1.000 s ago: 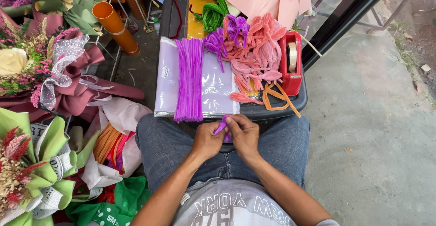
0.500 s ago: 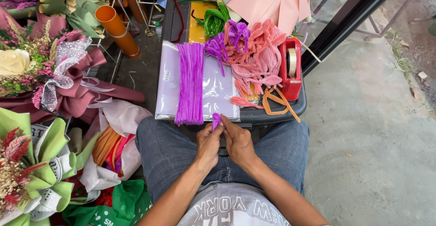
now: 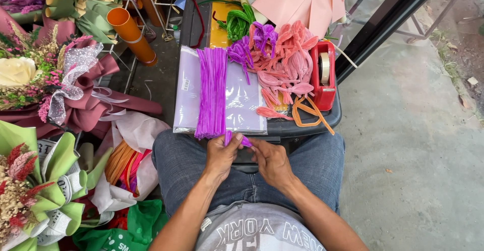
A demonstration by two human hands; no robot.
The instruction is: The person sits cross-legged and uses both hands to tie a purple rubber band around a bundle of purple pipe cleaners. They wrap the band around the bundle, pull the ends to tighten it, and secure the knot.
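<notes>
Here, in the head view, both hands meet over the lap at the table's near edge — the left hand (image 3: 220,155) and right hand (image 3: 269,161) each pinching one short purple pipe cleaner (image 3: 235,139) between fingertips. It lies roughly crosswise, bent at the middle, equally near both. Just beyond, the straight purple bundle (image 3: 212,92) runs lengthwise away — fuzzy, bright violet.

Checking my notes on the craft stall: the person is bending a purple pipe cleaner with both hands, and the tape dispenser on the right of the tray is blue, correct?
Not quite: the plastic tape dispenser is red, not blue, as the head view shows. The rest holds: left hand and right hand both pinch the fuzzy purple pipe cleaner, and the dispenser sits on the right of the dark tray.
</notes>
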